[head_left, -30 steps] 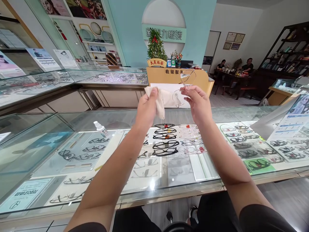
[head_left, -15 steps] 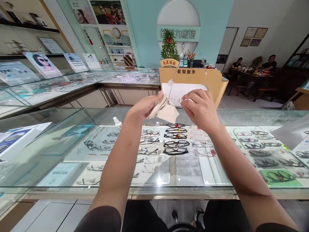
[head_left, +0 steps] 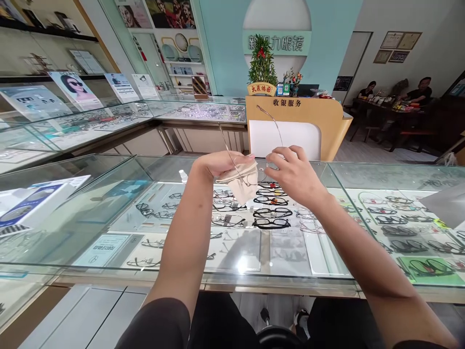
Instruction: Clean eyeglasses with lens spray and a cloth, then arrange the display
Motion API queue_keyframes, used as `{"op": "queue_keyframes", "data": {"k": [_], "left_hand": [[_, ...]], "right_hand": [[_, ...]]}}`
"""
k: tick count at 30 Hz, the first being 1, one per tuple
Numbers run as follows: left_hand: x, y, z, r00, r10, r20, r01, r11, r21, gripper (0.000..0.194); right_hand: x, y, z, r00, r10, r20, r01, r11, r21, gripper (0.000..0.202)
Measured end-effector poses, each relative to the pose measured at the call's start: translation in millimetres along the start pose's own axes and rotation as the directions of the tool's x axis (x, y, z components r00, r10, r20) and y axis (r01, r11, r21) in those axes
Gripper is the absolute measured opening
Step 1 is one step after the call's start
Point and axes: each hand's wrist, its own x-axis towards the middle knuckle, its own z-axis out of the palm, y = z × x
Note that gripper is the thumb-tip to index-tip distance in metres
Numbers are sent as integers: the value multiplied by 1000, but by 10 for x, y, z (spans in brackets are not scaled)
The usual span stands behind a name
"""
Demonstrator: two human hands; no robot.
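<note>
My left hand point(head_left: 227, 164) is closed on a beige cleaning cloth point(head_left: 242, 186), which hangs down below the fingers. Thin-framed eyeglasses point(head_left: 278, 127) are held between my two hands above the counter, with both temples pointing up and away. One lens side lies against the cloth at my left hand. My right hand point(head_left: 290, 170) pinches the frame at the other lens, its fingers bent. Part of the frame and lenses is hidden by fingers and cloth.
A glass display counter point(head_left: 232, 286) below my hands holds several rows of eyeglasses point(head_left: 272, 213). A white spray bottle point(head_left: 183, 176) stands beyond my left forearm. A wooden cashier desk point(head_left: 332, 121) stands ahead. Two people sit at a table point(head_left: 392, 104) at the far right.
The eyeglasses have tilted, and their temples now show clearly, spread up and to the left. The cloth and my left hand have turned slightly lower. The view has shifted a little.
</note>
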Motion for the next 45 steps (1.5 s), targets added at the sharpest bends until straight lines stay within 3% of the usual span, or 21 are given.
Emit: {"op": "queue_keyframes", "data": {"k": [4, 7, 11, 13, 15, 17, 19, 21, 24, 27, 30, 34, 40, 45], "left_hand": [[15, 7, 37, 1000, 4, -2, -4, 999, 41, 67], [62, 25, 63, 996, 39, 81, -47, 994, 99, 63], [135, 95, 137, 975, 153, 163, -164, 985, 56, 61], [167, 144, 207, 970, 214, 114, -218, 976, 23, 61], [197, 190, 294, 953, 301, 34, -300, 954, -28, 59], [222, 228, 393, 924, 382, -33, -383, 919, -87, 57], [237, 256, 496, 910, 409, -66, -414, 903, -117, 55], [237, 281, 596, 921, 382, -75, -388, 915, -113, 56], [208, 331, 728, 938, 335, -85, -343, 934, -102, 59], [165, 397, 825, 933, 345, -104, -357, 923, -141, 61], [139, 448, 887, 920, 368, -139, -390, 893, -222, 62], [151, 462, 944, 904, 391, -173, -425, 872, -245, 65], [149, 511, 1040, 892, 431, -136, -452, 865, -219, 70], [113, 531, 1047, 904, 407, -133, -428, 864, -266, 55]], "right_hand": [[-7, -7, 27, 1000, 19, 11, -19, 1000, 11, 34], [-22, 16, 62, 998, 62, -1, -62, 998, 32, 34], [-29, 51, 73, 983, 142, -117, -137, 989, 55, 32], [-25, 80, 46, 944, 269, -191, -249, 961, 123, 29], [-18, 127, 5, 858, 450, -247, -391, 884, 255, 20], [-11, 194, -33, 755, 613, -232, -471, 753, 459, 15], [-5, 266, -54, 688, 717, -107, -468, 552, 690, 18], [0, 329, -56, 665, 742, 81, -429, 291, 855, 21], [0, 391, -45, 647, 701, 301, -389, -36, 920, 28], [-11, 427, -46, 632, 649, 424, -353, -246, 903, 32], [-21, 459, -58, 632, 596, 495, -311, -390, 866, 35], [-21, 487, -62, 645, 577, 502, -262, -450, 854, 39], [-31, 473, -30, 674, 577, 463, -243, -418, 875, 33], [-39, 455, -46, 675, 576, 462, -244, -416, 876, 33]]}}
